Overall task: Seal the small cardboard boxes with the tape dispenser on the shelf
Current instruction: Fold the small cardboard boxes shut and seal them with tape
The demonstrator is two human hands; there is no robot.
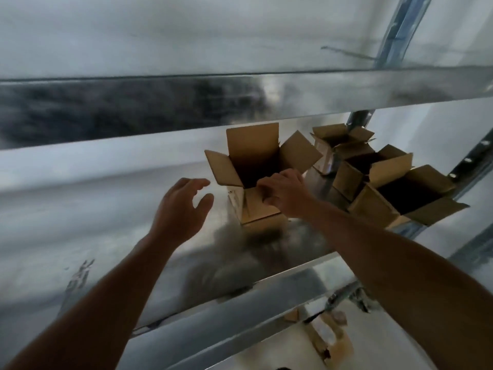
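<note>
Reaching up from the lower left of the frame, the left hand [182, 209] hovers over the metal shelf [106, 214], just left of centre. Its grip is spread, with the fingers relaxed and apart and the thumb out toward the right, touching nothing. Close to its right, at the centre of the frame, 1 small cardboard box [252, 166] stands upright on the shelf. It is unsealed: its back flap stands straight up and its left and right flaps splay outward. The right hand [285, 193] comes in from the lower right and meets this box at its near right corner. Its grip is curled over the near flap, fingers bent down on the cardboard; the thumb is hidden. Right of centre, on the same shelf, 3 more small boxes stand close together with their flaps open: the far box [338, 141] at the back, the second box [373, 166] in front of it, and the near box [408, 201] closest to the shelf's front edge. A steel upright [400, 28] rises in the upper right, and the front rail [186, 108] of the shelf above crosses the upper half of the frame. Below the shelf, at the lower right, blurred brown cardboard [328, 340] is too smeared to make out.
</note>
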